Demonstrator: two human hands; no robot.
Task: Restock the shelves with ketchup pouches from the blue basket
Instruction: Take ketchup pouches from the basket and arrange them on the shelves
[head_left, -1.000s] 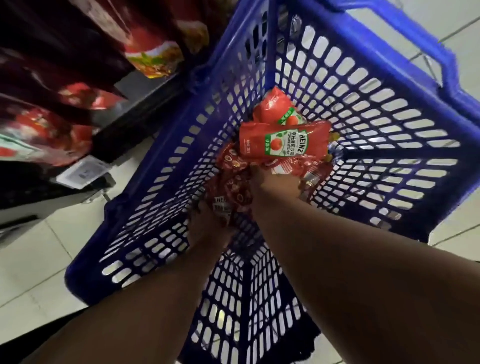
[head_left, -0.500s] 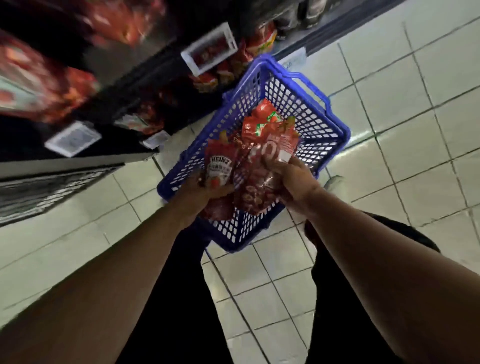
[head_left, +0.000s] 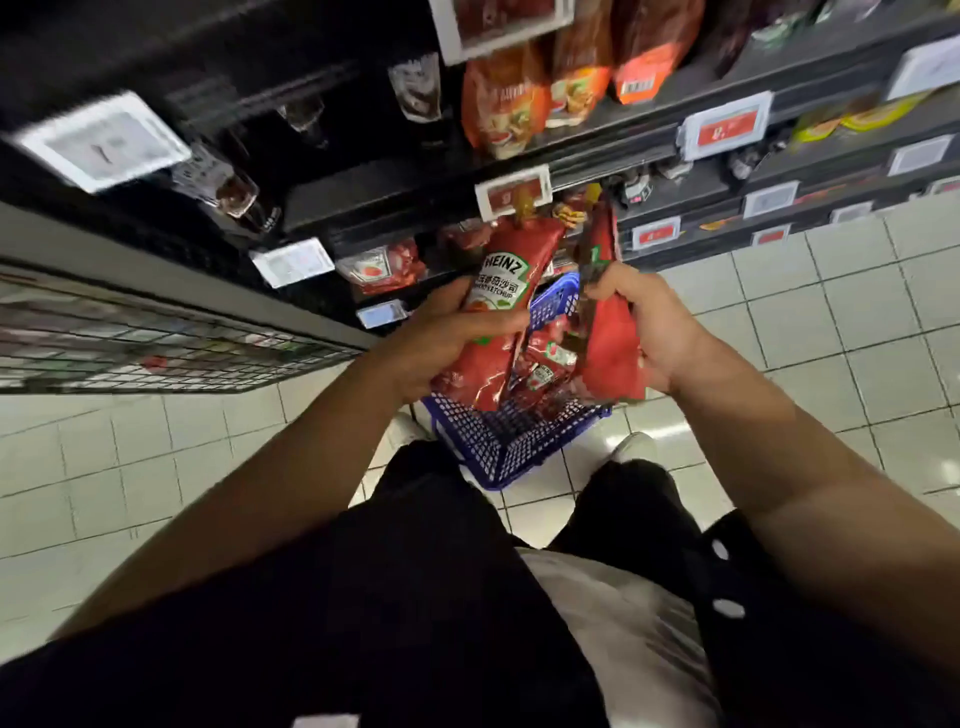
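Observation:
My left hand (head_left: 441, 338) grips a red Heinz ketchup pouch (head_left: 498, 291) with its label facing me. My right hand (head_left: 654, 327) holds another red ketchup pouch (head_left: 610, 338), seen edge-on and upright. Both pouches are lifted above the blue basket (head_left: 509, 441), which stands on the tiled floor between my feet. A few more ketchup pouches (head_left: 545, 364) lie inside the basket. Just beyond my hands a low dark shelf (head_left: 395, 208) carries similar red pouches (head_left: 384, 265).
Higher shelves hold orange sauce pouches (head_left: 509, 98) and dark bottles (head_left: 234, 187), with white price tags (head_left: 514, 192) along their edges. A wire rack (head_left: 156, 343) juts out at the left. White floor tiles (head_left: 831, 322) lie to the right. My dark trousers fill the foreground.
Both hands have risen out of the basket, each with a pouch, and my view has pulled back and up. The basket now looks small and far below, and the shelves have come into view.

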